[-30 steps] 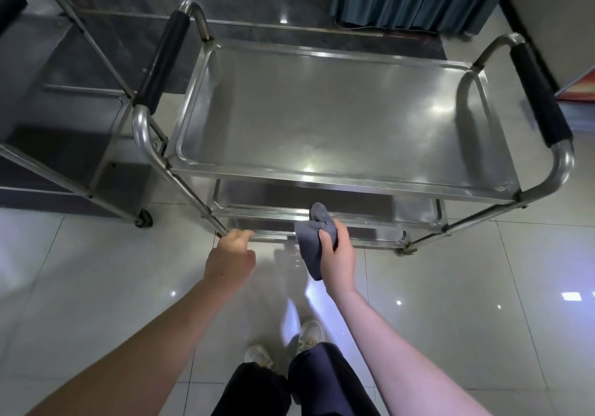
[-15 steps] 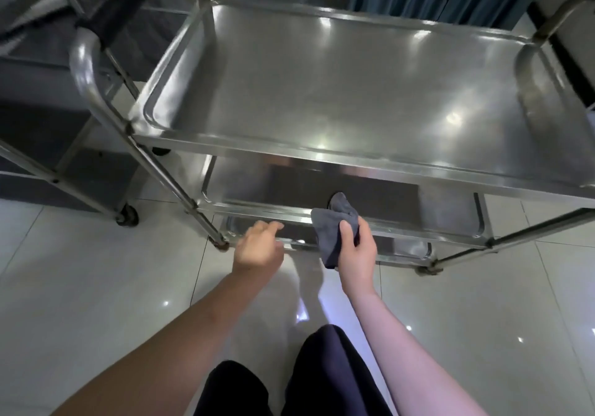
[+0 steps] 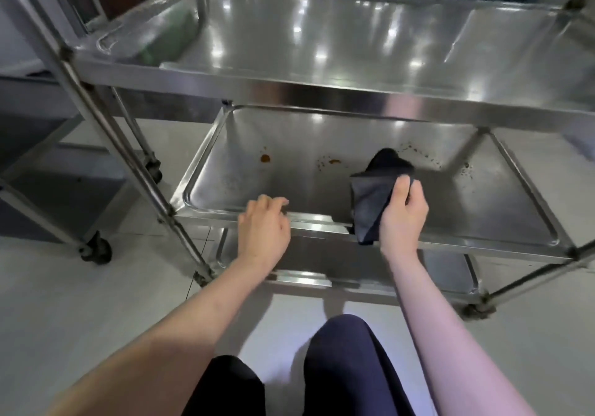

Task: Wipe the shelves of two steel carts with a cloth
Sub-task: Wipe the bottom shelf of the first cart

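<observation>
The steel cart (image 3: 322,87) fills my view. On its middle shelf (image 3: 289,187), brown stains (image 3: 265,158) dot the far side. My right hand (image 3: 402,212) grips the dark cloth (image 3: 373,196) at the near edge; my left hand (image 3: 264,228) rests there, fingers loosely curled, holding nothing.

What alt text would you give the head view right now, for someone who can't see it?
A person's right hand grips a dark cloth over the middle shelf of a steel cart, where brown stains dot the far side. The left hand rests on that shelf's near rim. A second cart stands to the left.
</observation>
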